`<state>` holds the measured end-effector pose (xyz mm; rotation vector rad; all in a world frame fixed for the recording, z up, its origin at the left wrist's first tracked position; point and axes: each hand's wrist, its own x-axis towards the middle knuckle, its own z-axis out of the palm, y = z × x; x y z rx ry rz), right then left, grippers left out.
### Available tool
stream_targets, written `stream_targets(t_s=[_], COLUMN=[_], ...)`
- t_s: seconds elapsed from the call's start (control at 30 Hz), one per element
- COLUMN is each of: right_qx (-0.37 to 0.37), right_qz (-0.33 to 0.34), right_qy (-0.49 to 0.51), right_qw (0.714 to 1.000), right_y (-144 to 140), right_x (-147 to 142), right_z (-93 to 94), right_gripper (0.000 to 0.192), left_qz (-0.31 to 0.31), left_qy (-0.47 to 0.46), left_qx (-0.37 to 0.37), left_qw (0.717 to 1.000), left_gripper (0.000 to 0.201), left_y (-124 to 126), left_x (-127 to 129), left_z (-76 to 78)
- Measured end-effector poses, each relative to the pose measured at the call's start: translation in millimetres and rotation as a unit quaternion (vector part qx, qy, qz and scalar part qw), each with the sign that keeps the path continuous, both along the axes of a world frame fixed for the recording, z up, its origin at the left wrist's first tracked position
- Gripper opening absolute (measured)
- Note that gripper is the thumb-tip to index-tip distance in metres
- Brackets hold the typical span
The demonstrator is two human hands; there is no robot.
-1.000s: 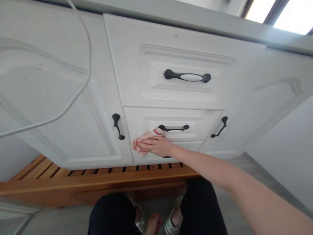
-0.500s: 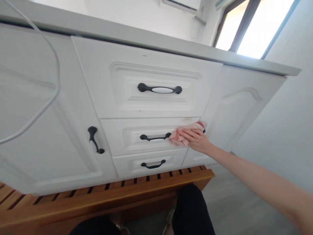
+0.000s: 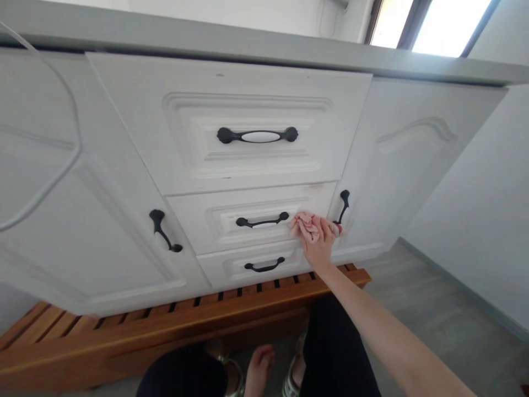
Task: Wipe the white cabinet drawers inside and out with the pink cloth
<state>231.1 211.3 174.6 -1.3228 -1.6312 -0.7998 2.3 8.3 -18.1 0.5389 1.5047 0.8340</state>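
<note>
My right hand (image 3: 320, 240) is closed on a crumpled pink-and-white cloth (image 3: 308, 225) with red marks. It presses the cloth against the right part of the white middle drawer front (image 3: 223, 240), just right of that drawer's dark handle (image 3: 263, 221). The cloth's right end is near the lower end of the right door's dark handle (image 3: 344, 205). Low in the picture, between my knees, my left hand (image 3: 260, 364) hangs with its fingers loosely bent and nothing visible in them. A faint reddish smudge (image 3: 314, 185) shows near the middle drawer's top right corner.
Above and below are a top drawer (image 3: 182, 160) and a bottom drawer (image 3: 231, 268) with dark handles. A grey countertop edge (image 3: 248, 47) runs overhead. A slatted wooden bench (image 3: 173, 328) stands against the cabinet base. A white cable (image 3: 70, 160) hangs at the left.
My right hand and the cloth have moved slightly down along the middle drawer, uncovering the right door's handle. My left hand has come into view below. The camera view has shifted.
</note>
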Motion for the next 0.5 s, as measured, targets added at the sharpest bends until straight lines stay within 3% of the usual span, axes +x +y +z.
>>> stream_targets(t_s=[0.07, 0.13, 0.23, 0.3, 0.37, 0.4, 0.43, 0.5], right_qx=[-0.034, -0.069, -0.121, -0.164, -0.209, -0.232, -0.257, -0.319], right_qz=[0.024, 0.06, 0.143, 0.201, 0.221, 0.212, 0.197, 0.189], right_qy=[0.035, 0.069, 0.149, 0.244, 0.388, 0.475, 0.567, 0.711], right_qw=[0.999, 0.993, 0.971, 0.934, 0.87, 0.822, 0.757, 0.597], right_y=[-13, -26, -47, -67, -95, -112, -130, -164], right_x=[-1, 2, 5, 2, -4, -6, -7, -4], right_z=[-24.1, -37.4, -40.7, -39.7, -43.1, -47.0, -51.9, -61.9], right_gripper=[0.039, 0.04, 0.041, 0.04, 0.036, 0.034, 0.034, 0.038], left_qz=[0.045, 0.082, 0.177, 0.199, 0.212, 0.217, 0.221, 0.226], left_qy=[-0.015, -0.074, -0.242, -0.285, -0.316, -0.328, -0.34, -0.363], left_qx=[0.05, 0.118, 0.127, 0.128, 0.117, 0.109, 0.099, 0.085], left_qw=[0.998, 0.987, 0.946, 0.929, 0.917, 0.913, 0.908, 0.9], left_gripper=[0.034, 0.041, 0.041, 0.026, 0.013, 0.012, 0.012, 0.011], left_y=[22, 48, 85, 106, 121, 126, 130, 134], left_x=[5, 11, 18, 19, 17, 15, 13, 8], left_z=[21.2, 58.1, 120.8, 151.4, 167.9, 171.9, 174.0, 175.3])
